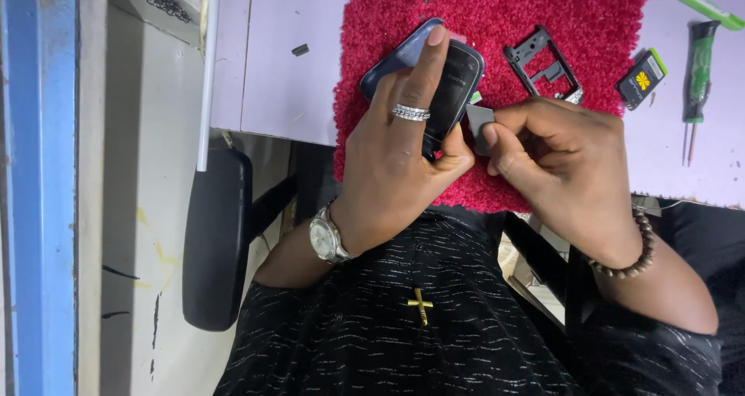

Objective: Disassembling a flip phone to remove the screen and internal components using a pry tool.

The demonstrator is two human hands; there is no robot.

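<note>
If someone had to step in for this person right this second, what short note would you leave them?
Left hand: holds the dark phone over the red mat, index finger along its face.
Right hand: pinches a small grey pry piece against the phone's edge.
Nearby: a black inner frame lies on the mat; a small battery and a green screwdriver lie on the lilac table.
Done: the frame and battery are out.
Left: the phone's body is still in hand, with the pry piece at its seam.

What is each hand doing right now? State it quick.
Left hand: closed on the dark blue phone.
Right hand: pinching a small grey pick against the phone's edge.
</note>
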